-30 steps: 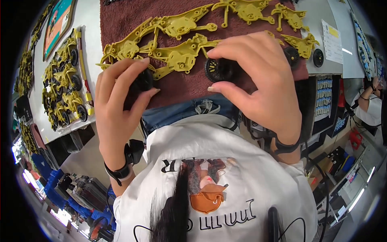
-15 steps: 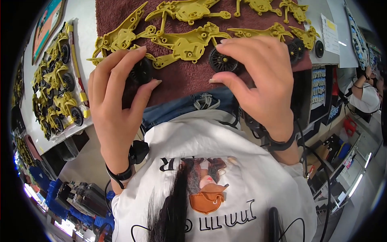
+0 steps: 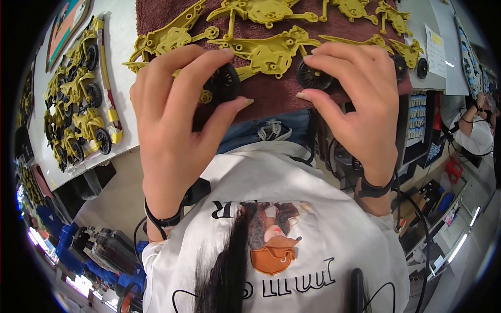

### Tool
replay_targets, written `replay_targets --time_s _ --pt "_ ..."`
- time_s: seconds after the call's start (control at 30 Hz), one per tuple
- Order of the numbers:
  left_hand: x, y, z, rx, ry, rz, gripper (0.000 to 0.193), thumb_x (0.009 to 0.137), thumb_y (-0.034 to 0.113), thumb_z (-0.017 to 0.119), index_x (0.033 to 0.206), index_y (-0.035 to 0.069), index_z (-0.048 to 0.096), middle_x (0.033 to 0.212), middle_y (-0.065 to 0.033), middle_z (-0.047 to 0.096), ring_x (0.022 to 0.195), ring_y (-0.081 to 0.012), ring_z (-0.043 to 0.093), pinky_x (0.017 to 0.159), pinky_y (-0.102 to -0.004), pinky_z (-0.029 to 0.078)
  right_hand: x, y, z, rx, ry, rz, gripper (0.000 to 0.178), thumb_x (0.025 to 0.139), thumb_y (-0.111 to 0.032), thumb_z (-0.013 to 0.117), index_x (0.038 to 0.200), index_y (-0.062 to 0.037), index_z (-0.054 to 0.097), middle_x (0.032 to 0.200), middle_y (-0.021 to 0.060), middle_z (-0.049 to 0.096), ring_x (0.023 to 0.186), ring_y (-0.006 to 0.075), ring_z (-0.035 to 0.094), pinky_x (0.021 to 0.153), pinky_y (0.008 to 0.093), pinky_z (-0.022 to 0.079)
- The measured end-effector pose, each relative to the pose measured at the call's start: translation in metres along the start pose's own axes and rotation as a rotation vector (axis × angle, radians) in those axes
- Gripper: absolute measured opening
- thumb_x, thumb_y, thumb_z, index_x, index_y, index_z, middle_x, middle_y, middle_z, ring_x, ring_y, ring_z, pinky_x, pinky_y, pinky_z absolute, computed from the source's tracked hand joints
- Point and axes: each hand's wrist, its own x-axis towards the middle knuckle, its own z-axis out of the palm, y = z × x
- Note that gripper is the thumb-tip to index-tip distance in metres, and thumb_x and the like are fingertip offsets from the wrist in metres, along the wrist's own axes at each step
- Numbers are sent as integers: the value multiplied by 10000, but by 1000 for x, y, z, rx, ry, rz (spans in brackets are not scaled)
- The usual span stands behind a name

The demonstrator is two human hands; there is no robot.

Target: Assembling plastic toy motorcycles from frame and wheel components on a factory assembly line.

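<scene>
My left hand (image 3: 182, 99) curves round a black spoked wheel (image 3: 225, 81), fingers above it and thumb below. A round yellow piece (image 3: 205, 97) shows beside that wheel, partly covered by the hand. Another black wheel (image 3: 312, 76) sits between the fingertips and thumb of my right hand (image 3: 357, 94); its right side is hidden. Between the two hands lies a yellow toy motorcycle body half (image 3: 269, 57), flat on the maroon cloth (image 3: 271, 96). The left wheel is close to its lower left arm, the right wheel to its right end.
More yellow body parts (image 3: 266, 10) lie in rows along the cloth's far side. Black wheels (image 3: 422, 68) stand at the right, near a paper sheet (image 3: 436, 49). Assembled yellow motorcycles (image 3: 83, 99) crowd the left table. A person (image 3: 475, 125) sits far right.
My left hand has moved right with its wheel, closer to the body half. My right hand stays around its wheel. The whole view has shifted slightly.
</scene>
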Motion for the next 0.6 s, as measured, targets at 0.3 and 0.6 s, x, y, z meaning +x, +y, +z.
replay_targets --time_s 0.3,0.6 --pt "1 -2 6 180 -23 32 477 591 185 801 1048 116 682 1013 -28 619 914 -231 545 812 -345 382 2 3 6 30 5 -12 376 585 -87 781 941 -48 666 986 69 649 907 266 563 802 355 423" --pt "10 6 -5 83 -71 -20 496 613 154 790 1085 85 654 1045 -79 594 947 -271 538 831 -376 417 6 4 -12 81 -34 -7 408 604 -116 758 982 -45 623 1051 74 575 933 276 544 790 370 439"
